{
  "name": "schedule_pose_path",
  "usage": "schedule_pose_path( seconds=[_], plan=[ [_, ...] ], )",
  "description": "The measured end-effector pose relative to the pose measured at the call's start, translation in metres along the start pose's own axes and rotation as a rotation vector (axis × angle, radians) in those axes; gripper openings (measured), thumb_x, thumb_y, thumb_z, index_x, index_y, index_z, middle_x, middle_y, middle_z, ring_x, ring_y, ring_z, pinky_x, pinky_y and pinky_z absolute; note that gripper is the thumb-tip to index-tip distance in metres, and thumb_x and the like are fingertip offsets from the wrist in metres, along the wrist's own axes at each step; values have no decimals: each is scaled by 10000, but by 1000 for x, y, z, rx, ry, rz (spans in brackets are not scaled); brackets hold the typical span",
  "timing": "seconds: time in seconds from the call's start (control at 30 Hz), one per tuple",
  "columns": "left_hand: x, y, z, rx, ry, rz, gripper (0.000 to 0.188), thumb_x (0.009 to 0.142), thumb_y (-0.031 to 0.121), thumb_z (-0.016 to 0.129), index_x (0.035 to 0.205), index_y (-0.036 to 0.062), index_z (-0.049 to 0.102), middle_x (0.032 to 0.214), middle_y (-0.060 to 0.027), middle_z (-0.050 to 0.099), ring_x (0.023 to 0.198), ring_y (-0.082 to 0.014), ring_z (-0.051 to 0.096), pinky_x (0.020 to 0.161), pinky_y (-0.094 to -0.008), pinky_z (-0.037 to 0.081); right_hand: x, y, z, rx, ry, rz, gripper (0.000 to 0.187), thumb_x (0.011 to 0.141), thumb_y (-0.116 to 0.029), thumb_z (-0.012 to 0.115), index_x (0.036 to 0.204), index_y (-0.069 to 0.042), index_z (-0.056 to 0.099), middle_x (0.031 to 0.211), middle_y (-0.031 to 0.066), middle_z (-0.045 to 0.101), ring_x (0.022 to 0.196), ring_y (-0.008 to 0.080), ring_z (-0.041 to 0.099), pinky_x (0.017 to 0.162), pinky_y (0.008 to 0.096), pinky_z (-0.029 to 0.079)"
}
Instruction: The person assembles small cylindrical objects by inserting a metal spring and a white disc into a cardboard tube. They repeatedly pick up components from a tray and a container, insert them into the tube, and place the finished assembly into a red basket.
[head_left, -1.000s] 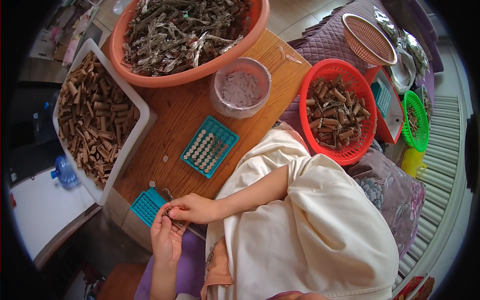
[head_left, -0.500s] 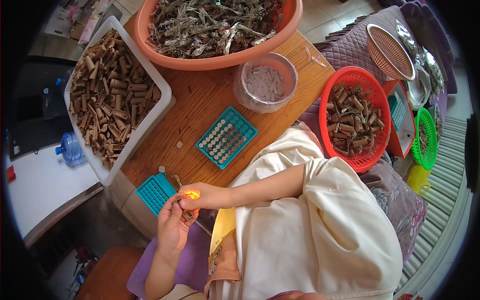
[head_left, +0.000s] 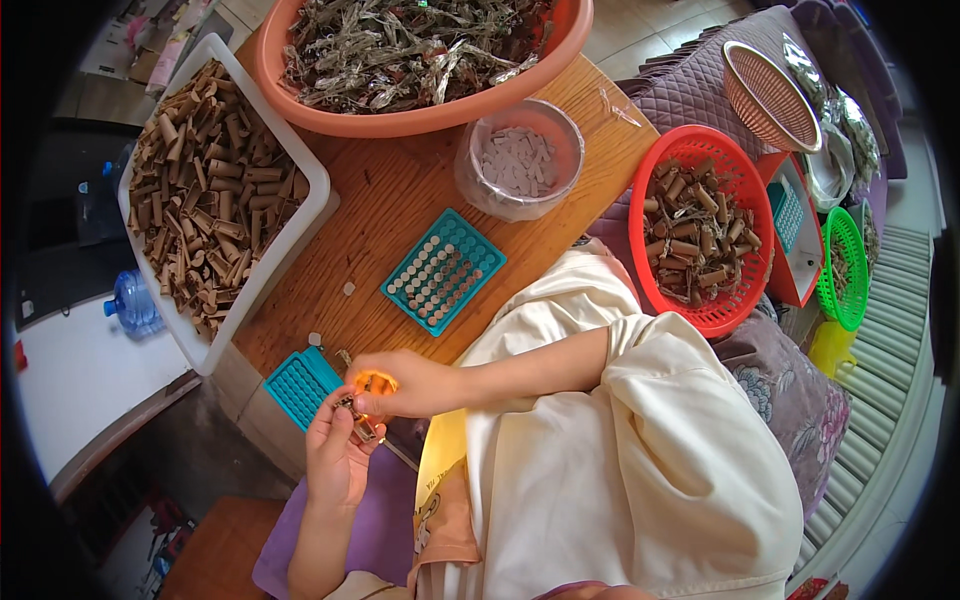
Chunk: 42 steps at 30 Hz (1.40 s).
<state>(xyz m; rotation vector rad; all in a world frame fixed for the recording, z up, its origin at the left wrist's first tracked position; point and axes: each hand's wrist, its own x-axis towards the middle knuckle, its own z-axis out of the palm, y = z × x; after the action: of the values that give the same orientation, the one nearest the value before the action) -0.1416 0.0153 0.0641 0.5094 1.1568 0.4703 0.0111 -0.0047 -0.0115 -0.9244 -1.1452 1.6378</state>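
My two hands meet over the table's near left corner. My left hand (head_left: 337, 455) pinches a small brown piece (head_left: 364, 432) with a shiny, dark end; it looks like a short tube, but fingers cover much of it. My right hand (head_left: 415, 383) is closed against the same piece from the right. Bright orange (head_left: 375, 382) shows around its curled fingers; whether that is a thing or a glow I cannot tell. Beside the hands lies a small teal tray (head_left: 300, 385) with rows of holes. Farther right, a larger teal tray (head_left: 470, 298) holds rows of pale and brown round pieces.
Cut brown tubes fill a white bin (head_left: 318, 190) on the left. Shiny twisted strips heap in an orange basin (head_left: 420, 125); a tub (head_left: 572, 165) holds white pieces. Right of my lap stand a red basket (head_left: 765, 240) of brown tubes and a green basket (head_left: 848, 275).
The hands stay together over the corner, and the right hand has shifted slightly left. Orange now shows as a narrower curved patch. The whole view has moved a little.
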Motion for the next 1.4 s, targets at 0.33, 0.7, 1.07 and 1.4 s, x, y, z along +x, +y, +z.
schedule_pose_path(
  seconds=[0.33,0.7,1.07,1.4],
  plan=[
    [-9,8,5,0,71,52,262,864,189,464,1081,47,431,936,-61,543,769,-147,569,628,-247,498,-4,-3,-75,-1247,476,-62,872,511,-416,723,1251,-187,323,1226,204,303,1142,428,262,888,572,235],
    [-4,13,-2,-23,-21,-8,233,877,152,431,1079,40,459,989,-85,536,826,-157,578,702,-272,490,-20,5,-84,-1109,527,33,811,585,-268,714,1263,-130,290,1256,240,261,1111,429,317,899,476,304],
    [-4,12,-2,-16,-32,-45,231,878,158,431,1073,39,463,995,-93,532,815,-153,575,703,-266,492,-29,1,-80,-922,487,68,694,672,-132,637,1258,-90,268,1251,284,234,1087,450,341,888,459,339],
    [-5,14,0,10,0,-67,244,861,174,465,1073,53,456,963,-74,536,792,-149,578,671,-259,490,-18,-5,-78,-965,510,-80,502,681,-46,610,1143,-61,416,1213,229,321,1022,388,429,796,384,422]
  ],
)
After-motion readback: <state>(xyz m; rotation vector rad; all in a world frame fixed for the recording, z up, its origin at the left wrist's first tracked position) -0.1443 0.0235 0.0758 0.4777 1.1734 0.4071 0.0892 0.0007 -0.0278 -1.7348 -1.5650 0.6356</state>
